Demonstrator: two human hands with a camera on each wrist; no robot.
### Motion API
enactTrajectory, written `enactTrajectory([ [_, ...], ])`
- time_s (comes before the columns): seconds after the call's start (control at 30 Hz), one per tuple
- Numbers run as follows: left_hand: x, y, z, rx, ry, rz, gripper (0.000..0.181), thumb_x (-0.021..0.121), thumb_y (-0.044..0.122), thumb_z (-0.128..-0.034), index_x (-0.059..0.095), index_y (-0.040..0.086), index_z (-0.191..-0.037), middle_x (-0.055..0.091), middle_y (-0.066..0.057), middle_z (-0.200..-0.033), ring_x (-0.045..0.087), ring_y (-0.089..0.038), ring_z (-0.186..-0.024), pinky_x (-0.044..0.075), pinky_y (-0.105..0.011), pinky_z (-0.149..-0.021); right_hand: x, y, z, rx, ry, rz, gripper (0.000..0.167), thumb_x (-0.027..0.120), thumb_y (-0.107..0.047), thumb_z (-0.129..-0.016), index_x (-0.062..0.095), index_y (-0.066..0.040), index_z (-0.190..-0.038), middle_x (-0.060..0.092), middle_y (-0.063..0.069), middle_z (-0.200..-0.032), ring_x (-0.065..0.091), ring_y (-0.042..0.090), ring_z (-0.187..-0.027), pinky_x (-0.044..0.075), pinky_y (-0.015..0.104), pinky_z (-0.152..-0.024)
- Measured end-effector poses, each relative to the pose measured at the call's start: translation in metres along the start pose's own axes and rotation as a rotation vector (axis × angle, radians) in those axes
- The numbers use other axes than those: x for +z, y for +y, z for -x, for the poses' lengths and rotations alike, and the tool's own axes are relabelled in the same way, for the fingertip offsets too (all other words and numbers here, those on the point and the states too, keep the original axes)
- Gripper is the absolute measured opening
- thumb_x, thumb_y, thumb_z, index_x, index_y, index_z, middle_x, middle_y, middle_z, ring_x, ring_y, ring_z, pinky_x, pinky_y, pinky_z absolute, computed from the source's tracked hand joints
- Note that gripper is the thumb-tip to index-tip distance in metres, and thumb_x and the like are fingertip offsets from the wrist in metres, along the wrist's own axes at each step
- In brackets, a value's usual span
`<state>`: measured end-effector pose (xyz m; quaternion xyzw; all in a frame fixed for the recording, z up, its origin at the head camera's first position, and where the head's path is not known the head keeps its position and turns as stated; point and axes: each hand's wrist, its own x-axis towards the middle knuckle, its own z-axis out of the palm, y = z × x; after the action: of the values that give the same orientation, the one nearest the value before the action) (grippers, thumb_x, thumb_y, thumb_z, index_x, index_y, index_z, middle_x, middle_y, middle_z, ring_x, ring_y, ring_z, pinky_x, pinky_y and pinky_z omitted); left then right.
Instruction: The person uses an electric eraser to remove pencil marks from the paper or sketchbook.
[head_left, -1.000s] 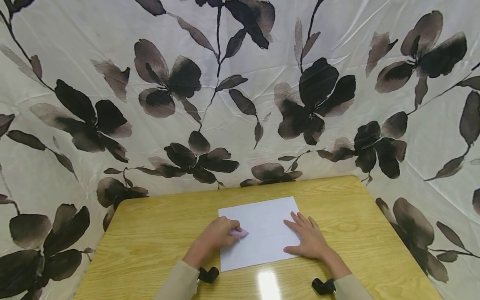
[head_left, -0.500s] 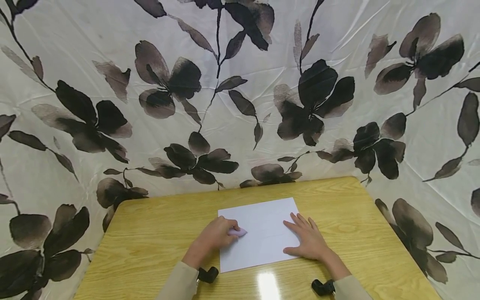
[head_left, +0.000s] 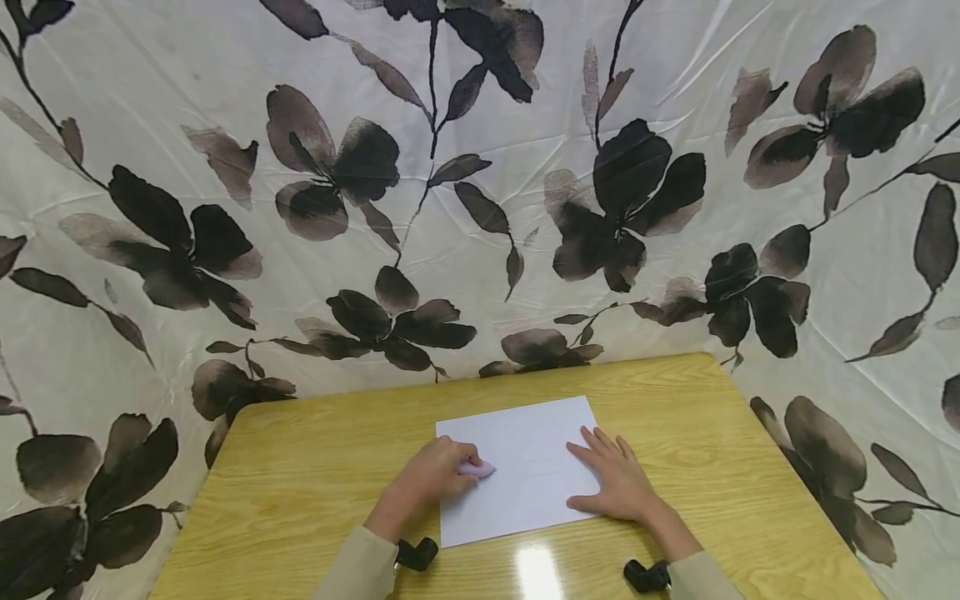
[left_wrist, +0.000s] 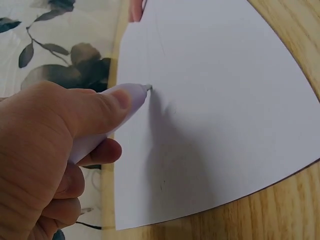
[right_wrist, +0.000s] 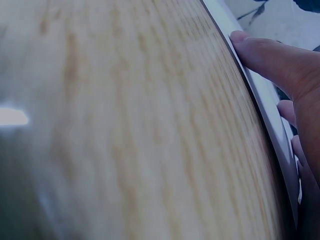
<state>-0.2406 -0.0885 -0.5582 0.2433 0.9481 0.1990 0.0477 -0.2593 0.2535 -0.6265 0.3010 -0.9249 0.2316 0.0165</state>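
A white sheet of paper [head_left: 525,508] lies on the table under both hands. At its left side my left hand [head_left: 432,471] grips a thick lavender pen-shaped tool [head_left: 480,469]. In the left wrist view the thumb and curled fingers hold the tool [left_wrist: 131,92], its narrow grey tip at the paper's surface; faint lines and small specks mark the sheet [left_wrist: 240,100]. My right hand [head_left: 618,479] lies with spread fingers on the paper's right edge. The right wrist view shows its thumb [right_wrist: 265,56] on the paper's near edge, the other fingers partly hidden.
A yellow wood-grain table [head_left: 322,467] carries the paper, with a bright reflection near its front. Floral cloth [head_left: 480,208] hangs behind the table and at its sides. Black wrist devices [head_left: 417,552] sit near both cuffs.
My left hand and the lavender tool have shifted very slightly, away and then back toward the near edge. My right hand stays in place on the paper.
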Motion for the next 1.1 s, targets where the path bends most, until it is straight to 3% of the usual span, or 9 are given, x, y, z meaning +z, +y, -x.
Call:
enactTrajectory([
  [0.17,-0.0011,0.0011,0.0005,-0.024,0.013,-0.01,0.01,0.076,0.017,-0.0814,0.073,0.017,-0.091,0.07,0.005,-0.088,0.052,-0.007,-0.072,0.046,-0.027,-0.07,-0.0005,-0.0002,0.0006,0.003,-0.004,0.003,0.092,0.066,-0.073,-0.072,0.049,-0.017,-0.143,0.029,0.014,-0.155,0.021,0.036,-0.142,0.009,0.061,-0.108],
  [0.47,0.0015,0.0035,0.0016,-0.007,0.009,-0.024,0.011,0.076,0.019,-0.0823,0.074,0.017,-0.093,0.071,0.004,-0.091,0.051,-0.008,-0.071,0.046,-0.027,-0.07,0.0013,0.0017,0.0014,0.001,-0.002,-0.003,0.093,0.064,-0.074,-0.072,0.049,-0.019,-0.144,0.029,0.014,-0.155,0.021,0.035,-0.142,0.008,0.06,-0.109],
  [0.67,0.0022,0.0033,-0.0022,0.044,0.026,-0.039,0.01,0.075,0.02,-0.0832,0.073,0.017,-0.092,0.071,0.004,-0.089,0.053,-0.006,-0.072,0.048,-0.027,-0.071,0.0006,0.0028,0.0009,0.002,0.001,-0.008,0.093,0.064,-0.075,-0.071,0.048,-0.019,-0.144,0.028,0.013,-0.155,0.02,0.034,-0.143,0.008,0.059,-0.109],
  [0.8,-0.0002,0.0029,-0.0024,0.018,0.037,-0.06,0.009,0.076,0.018,-0.0815,0.073,0.018,-0.09,0.07,0.005,-0.088,0.053,-0.007,-0.073,0.048,-0.028,-0.071,0.0007,0.003,0.0003,-0.002,-0.004,-0.003,0.093,0.062,-0.076,-0.072,0.048,-0.019,-0.144,0.028,0.013,-0.156,0.02,0.034,-0.143,0.008,0.059,-0.109],
  [1.0,0.0003,0.0043,-0.0022,0.043,0.012,-0.006,0.009,0.076,0.018,-0.0826,0.074,0.017,-0.092,0.07,0.005,-0.089,0.053,-0.006,-0.071,0.047,-0.026,-0.07,0.0007,0.0032,0.0006,-0.014,0.027,0.001,0.091,0.066,-0.072,-0.072,0.05,-0.018,-0.143,0.03,0.015,-0.154,0.023,0.036,-0.142,0.008,0.061,-0.108],
  [1.1,0.0024,0.0043,-0.0017,0.023,0.008,-0.011,0.01,0.076,0.019,-0.0825,0.074,0.017,-0.092,0.07,0.005,-0.09,0.052,-0.006,-0.072,0.047,-0.026,-0.07,0.0013,0.002,0.0012,-0.018,0.021,-0.005,0.091,0.066,-0.072,-0.072,0.05,-0.017,-0.143,0.03,0.015,-0.154,0.023,0.037,-0.141,0.008,0.061,-0.108],
])
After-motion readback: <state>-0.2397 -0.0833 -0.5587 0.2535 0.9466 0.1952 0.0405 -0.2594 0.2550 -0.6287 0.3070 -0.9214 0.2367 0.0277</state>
